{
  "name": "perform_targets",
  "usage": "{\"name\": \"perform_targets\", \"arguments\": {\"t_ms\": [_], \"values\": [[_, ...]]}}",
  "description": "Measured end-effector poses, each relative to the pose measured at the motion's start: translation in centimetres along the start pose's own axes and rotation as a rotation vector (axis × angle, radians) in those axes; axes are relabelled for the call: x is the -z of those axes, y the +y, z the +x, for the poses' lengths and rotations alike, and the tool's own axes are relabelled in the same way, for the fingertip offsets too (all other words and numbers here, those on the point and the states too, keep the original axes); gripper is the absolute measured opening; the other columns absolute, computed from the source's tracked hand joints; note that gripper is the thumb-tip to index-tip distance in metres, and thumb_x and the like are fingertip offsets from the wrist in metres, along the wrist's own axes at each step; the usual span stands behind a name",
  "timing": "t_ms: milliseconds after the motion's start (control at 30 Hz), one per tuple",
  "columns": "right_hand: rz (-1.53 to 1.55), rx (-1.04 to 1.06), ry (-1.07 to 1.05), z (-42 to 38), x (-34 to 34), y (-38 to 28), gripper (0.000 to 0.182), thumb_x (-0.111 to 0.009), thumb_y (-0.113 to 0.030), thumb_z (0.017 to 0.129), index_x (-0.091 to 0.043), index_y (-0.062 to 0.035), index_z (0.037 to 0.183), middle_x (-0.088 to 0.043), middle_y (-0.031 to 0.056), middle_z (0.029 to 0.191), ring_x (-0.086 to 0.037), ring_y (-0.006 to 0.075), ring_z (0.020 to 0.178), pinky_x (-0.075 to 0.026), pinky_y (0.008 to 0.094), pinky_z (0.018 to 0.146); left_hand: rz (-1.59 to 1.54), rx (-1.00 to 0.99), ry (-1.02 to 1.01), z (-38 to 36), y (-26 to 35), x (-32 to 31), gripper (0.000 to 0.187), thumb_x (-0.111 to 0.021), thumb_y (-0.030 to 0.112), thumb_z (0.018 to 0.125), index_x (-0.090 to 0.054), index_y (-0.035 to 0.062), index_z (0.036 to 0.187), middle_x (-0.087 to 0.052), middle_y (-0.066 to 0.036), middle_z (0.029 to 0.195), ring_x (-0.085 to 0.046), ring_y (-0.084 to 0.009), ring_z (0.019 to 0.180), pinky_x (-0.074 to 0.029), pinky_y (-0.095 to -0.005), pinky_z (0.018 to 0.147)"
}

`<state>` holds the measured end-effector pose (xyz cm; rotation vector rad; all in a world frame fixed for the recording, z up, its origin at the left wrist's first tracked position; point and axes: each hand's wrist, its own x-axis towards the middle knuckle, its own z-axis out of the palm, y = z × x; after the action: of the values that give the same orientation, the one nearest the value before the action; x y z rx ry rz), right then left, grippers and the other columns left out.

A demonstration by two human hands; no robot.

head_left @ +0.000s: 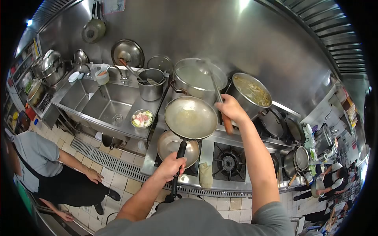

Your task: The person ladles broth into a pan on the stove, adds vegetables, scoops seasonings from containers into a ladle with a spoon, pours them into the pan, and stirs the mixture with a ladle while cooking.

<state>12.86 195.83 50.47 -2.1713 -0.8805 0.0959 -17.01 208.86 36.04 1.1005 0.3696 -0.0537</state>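
Note:
My left hand (172, 165) is wrapped round the black handle of a frying pan (193, 128), which I hold up over the stove. A little pale yellowish liquid or residue shows in its middle. My right hand (233, 107) grips a long ladle (216, 87) with a wooden handle. Its bowl is at the large steaming pot (185, 78) of cloudy liquid behind the pan; steam blurs whether it dips in. Beneath the raised pan a second metal pan (167, 145) sits on the stove, partly hidden.
A pot of brownish broth (252, 89) stands at the right, near a bare burner (227, 160). A folded cloth (205, 175) lies on the stove's front edge. Left are a tall pot (151, 91), a bowl of cut food (142, 119) and a double sink (117, 103). A person (41, 165) stands at the left.

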Motion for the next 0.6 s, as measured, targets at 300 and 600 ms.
{"name": "perform_targets", "arguments": {"t_ms": [300,600], "values": [[1.666,-0.684,-0.199,7.2,-2.2,-1.5,0.014,-0.069,-0.008,0.086,-0.057,-0.0013,0.083,-0.058,0.0085,0.071,-0.06,0.0193,0.06,-0.047,0.0302,0.051,-0.039,0.033,-0.046,-0.1,0.8,0.3,0.015,-0.058,0.013,0.099,-0.049,0.0077,0.089,-0.053,-0.002,0.069,-0.05,-0.012,0.05,-0.04,-0.0291,0.045],[2.009,-0.44,-0.182,4.6,0.6,-3.8,0.01,-0.06,-0.001,0.089,-0.051,-0.0042,0.086,-0.053,0.0059,0.072,-0.059,0.0179,0.062,-0.042,0.0273,0.052,-0.055,0.018,-0.059,-0.1,0.6,0.4,0.014,-0.059,0.014,0.098,-0.05,0.0074,0.088,-0.054,-0.002,0.07,-0.053,-0.0114,0.051,-0.042,-0.0299,0.043]]}}
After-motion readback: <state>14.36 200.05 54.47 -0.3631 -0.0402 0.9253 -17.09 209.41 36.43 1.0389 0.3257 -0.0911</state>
